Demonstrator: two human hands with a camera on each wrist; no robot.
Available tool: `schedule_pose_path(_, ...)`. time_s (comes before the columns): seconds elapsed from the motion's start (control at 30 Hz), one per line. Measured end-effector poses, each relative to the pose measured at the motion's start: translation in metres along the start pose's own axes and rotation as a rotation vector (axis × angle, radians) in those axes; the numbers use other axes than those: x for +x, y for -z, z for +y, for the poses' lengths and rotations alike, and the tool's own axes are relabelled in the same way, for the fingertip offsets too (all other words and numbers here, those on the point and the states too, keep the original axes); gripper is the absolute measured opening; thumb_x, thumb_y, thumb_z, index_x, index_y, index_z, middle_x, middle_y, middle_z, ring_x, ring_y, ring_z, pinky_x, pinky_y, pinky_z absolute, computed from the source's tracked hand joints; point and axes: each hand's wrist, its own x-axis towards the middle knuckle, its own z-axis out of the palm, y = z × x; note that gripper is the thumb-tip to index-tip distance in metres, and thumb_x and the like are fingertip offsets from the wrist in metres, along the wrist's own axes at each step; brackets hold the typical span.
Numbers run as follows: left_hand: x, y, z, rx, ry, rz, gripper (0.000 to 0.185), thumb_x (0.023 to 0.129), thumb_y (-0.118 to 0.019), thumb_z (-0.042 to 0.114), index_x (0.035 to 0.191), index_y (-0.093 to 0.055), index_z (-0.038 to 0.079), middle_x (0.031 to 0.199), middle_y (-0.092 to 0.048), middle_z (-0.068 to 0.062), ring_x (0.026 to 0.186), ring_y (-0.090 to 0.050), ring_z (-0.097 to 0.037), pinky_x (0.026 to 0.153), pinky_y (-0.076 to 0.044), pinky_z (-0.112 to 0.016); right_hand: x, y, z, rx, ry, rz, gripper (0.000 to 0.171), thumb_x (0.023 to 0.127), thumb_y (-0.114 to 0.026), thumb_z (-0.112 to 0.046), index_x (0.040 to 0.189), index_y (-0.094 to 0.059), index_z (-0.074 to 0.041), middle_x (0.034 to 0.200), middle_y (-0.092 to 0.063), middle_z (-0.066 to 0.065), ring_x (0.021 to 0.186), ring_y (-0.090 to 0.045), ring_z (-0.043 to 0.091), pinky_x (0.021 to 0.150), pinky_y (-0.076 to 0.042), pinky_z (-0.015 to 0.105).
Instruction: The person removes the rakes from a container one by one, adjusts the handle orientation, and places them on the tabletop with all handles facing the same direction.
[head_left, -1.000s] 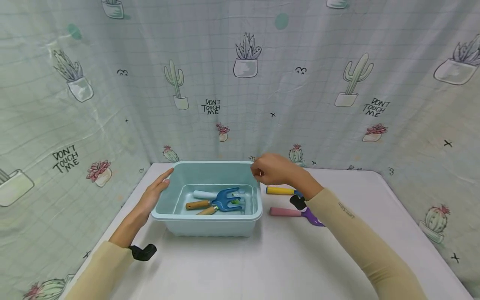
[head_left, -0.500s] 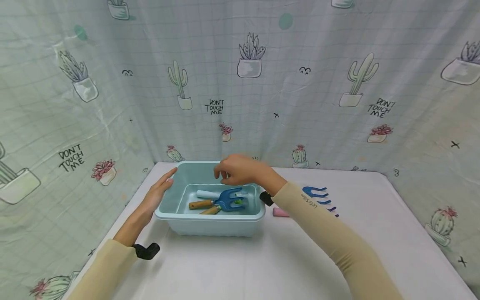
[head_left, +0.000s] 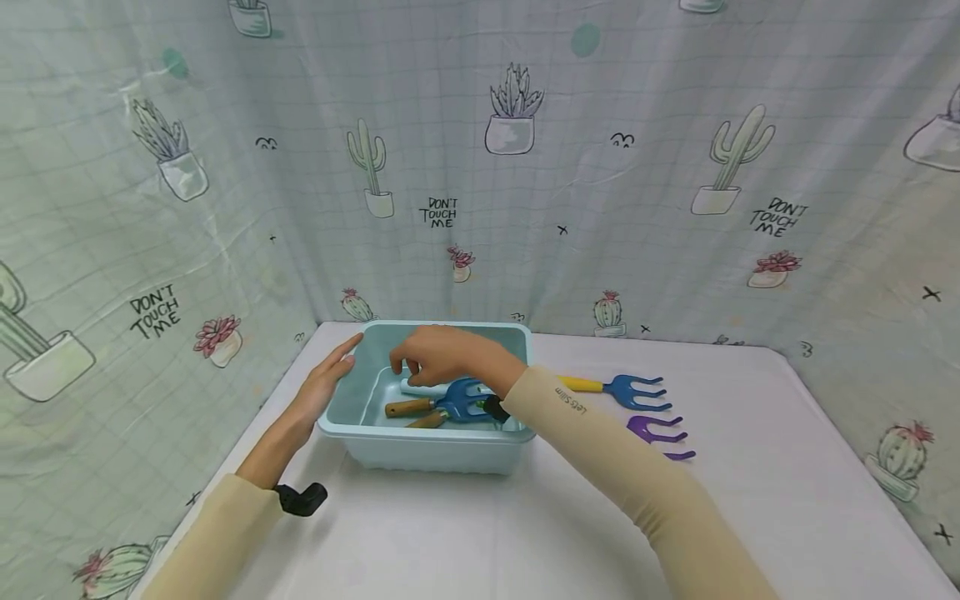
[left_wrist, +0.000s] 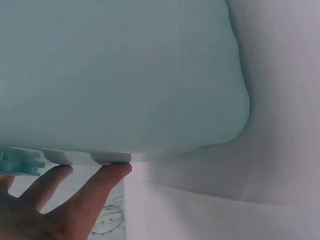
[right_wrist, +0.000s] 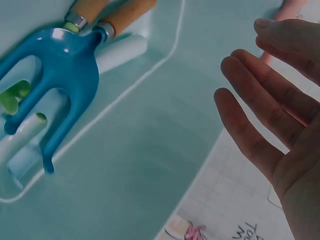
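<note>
A pale blue basin [head_left: 420, 432] stands on the white table. Against its left wall my left hand [head_left: 318, 392] rests with straight fingers; the left wrist view shows its fingertips [left_wrist: 117, 170] touching the outside. Over the basin hangs my right hand [head_left: 438, 354], fingers loosely bent. In the right wrist view nothing lies in that hand [right_wrist: 270, 95]. Below it, a blue garden fork [right_wrist: 72, 60] with a wooden handle [head_left: 407, 407] lies on other tools. A second wooden handle [head_left: 429, 420] and a white handle [head_left: 423, 388] show beneath; their heads are partly hidden.
Right of the basin lie a blue garden fork [head_left: 624, 391] with a yellow handle [head_left: 581, 384] and a purple garden fork [head_left: 643, 428], partly covered by the right sleeve [head_left: 592, 450]. A cactus-print curtain [head_left: 480, 183] rises behind the table [head_left: 420, 533].
My right hand has moved left from the basin's right rim to above its left half, and its fingers have loosened. My left hand stays at the left wall. The view has shifted slightly.
</note>
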Motion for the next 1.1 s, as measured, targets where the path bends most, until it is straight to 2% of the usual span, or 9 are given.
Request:
schedule_pose_path(0.2,-0.001,0.0,0.002,-0.001,0.005,0.0,0.058,0.112,-0.03,0.05,0.167,-0.015,0.036,0.176,-0.008,-0.006,0.16,-0.012,-0.044,0.123,-0.015,-0.073,0.015,-0.009,0.002,0.034,-0.007,-0.015,0.026,0.098,-0.072,-0.019,0.124,-0.073,-0.017,0.107,-0.075,0.0,0.091,-0.067,0.011,0.081,-0.055,0.023)
schedule_pose_path(0.4,-0.004,0.001,0.003,0.003,-0.007,0.004,0.058,0.112,-0.03,0.048,0.167,-0.016,0.036,0.176,-0.008,-0.007,0.16,-0.011,-0.045,0.122,-0.012,-0.074,0.029,-0.017,0.005,0.113,-0.02,-0.054,0.028,0.097,-0.073,-0.015,0.125,-0.072,-0.015,0.115,-0.076,0.006,0.095,-0.067,0.012,0.082,-0.057,0.022)
schedule_pose_path(0.57,-0.004,0.001,0.002,-0.002,-0.018,-0.003,0.058,0.112,-0.031,0.048,0.166,-0.017,0.036,0.176,-0.006,-0.006,0.16,-0.009,-0.044,0.122,-0.012,-0.074,0.036,-0.021,0.004,0.143,-0.041,-0.089,0.03,0.096,-0.072,-0.009,0.126,-0.072,-0.016,0.111,-0.075,0.003,0.094,-0.067,0.012,0.08,-0.057,0.022)
schedule_pose_path(0.67,-0.004,0.001,0.001,-0.001,-0.026,-0.016,0.059,0.111,-0.031,0.05,0.167,-0.016,0.036,0.176,-0.005,-0.007,0.16,-0.011,-0.045,0.121,-0.017,-0.073,0.041,-0.024,0.004,0.158,-0.046,-0.119,0.035,0.094,-0.072,-0.004,0.127,-0.072,-0.016,0.11,-0.075,0.003,0.092,-0.068,0.013,0.077,-0.057,0.022)
schedule_pose_path(0.87,-0.004,0.002,0.0,-0.008,-0.042,-0.019,0.059,0.111,-0.031,0.051,0.167,-0.015,0.036,0.176,-0.009,-0.008,0.157,-0.022,-0.045,0.118,-0.032,-0.065,0.052,-0.03,0.005,0.178,-0.058,-0.155,0.04,0.093,-0.072,-0.001,0.131,-0.07,-0.013,0.118,-0.075,0.012,0.096,-0.068,0.016,0.078,-0.057,0.025)
schedule_pose_path(1.1,-0.005,0.003,0.002,-0.019,-0.037,-0.018,0.058,0.112,-0.032,0.048,0.166,-0.016,0.036,0.176,-0.008,-0.006,0.158,-0.021,-0.042,0.12,-0.029,-0.062,0.061,-0.034,0.009,0.207,-0.059,-0.154,0.039,0.094,-0.073,-0.004,0.132,-0.069,-0.01,0.12,-0.075,0.013,0.099,-0.069,0.016,0.081,-0.058,0.026)
